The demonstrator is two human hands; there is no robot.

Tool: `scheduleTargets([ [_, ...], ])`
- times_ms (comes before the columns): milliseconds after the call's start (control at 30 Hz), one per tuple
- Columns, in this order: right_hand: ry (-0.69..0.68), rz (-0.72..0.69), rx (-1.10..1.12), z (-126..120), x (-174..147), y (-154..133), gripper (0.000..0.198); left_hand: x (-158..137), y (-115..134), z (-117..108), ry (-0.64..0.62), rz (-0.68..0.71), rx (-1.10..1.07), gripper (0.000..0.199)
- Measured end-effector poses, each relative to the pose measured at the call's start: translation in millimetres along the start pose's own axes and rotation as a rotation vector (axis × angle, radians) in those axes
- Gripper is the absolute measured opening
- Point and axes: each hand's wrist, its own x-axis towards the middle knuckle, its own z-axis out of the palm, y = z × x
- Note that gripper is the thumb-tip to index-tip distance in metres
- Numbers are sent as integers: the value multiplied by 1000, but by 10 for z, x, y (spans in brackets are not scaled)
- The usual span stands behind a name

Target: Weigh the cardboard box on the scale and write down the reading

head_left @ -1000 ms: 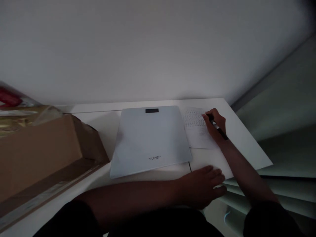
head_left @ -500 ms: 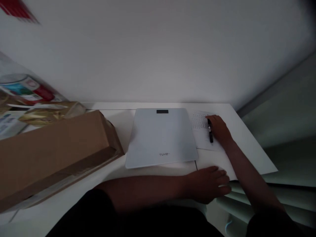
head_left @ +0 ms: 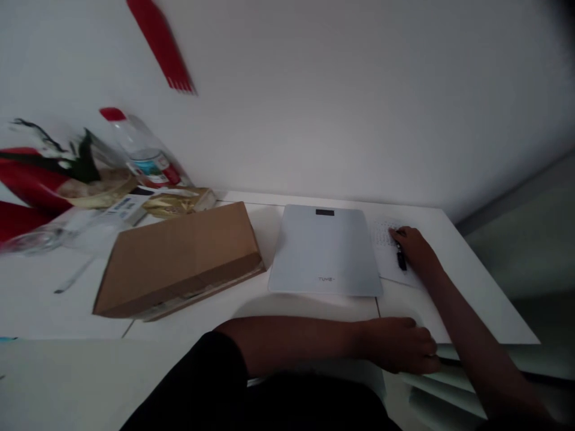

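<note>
My right hand (head_left: 414,246) is over a sheet of paper (head_left: 392,272) with rows of handwriting, its fingers closed on a black pen (head_left: 401,257). My left forearm lies across the front of the white table. At the table's front edge, my left hand (head_left: 402,345) has its fingers curled in, and nothing shows in it. Between my forearm and the wall lies a flat white scale (head_left: 326,254) with a small dark display at its far side. The paper is just to the right of it.
A brown cardboard box (head_left: 188,251) lies left of the scale. Behind it are a gold package (head_left: 175,205), a red-capped bottle (head_left: 148,161) and a potted plant (head_left: 90,158). A red decoration (head_left: 159,45) hangs on the wall. The table's right edge (head_left: 492,275) slopes outward.
The view has swung left, so more of the table's left side shows. My left fingers have curled in from a more spread pose. My right hand remains on the paper with the pen.
</note>
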Motion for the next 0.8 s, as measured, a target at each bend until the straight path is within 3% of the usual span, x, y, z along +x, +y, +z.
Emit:
scheduleTargets([
  [200,-14,25,-22,-126,33,-18,61,-80,74,-34,21,-23,104,38],
  [367,207,10,154,-417,118,-171,76,-385,116,-410,-25,-194,83,34],
  [467,310,15,341,-659,262,-552,80,-698,162,-801,-20,-297,138,37],
  [600,416,-64,637,-951,475,-1289,55,-1130,279,-1271,76,-524,188,39],
  [800,333,-205,1068,-1140,692,-2252,49,-1647,534,-1849,332,-805,241,47],
])
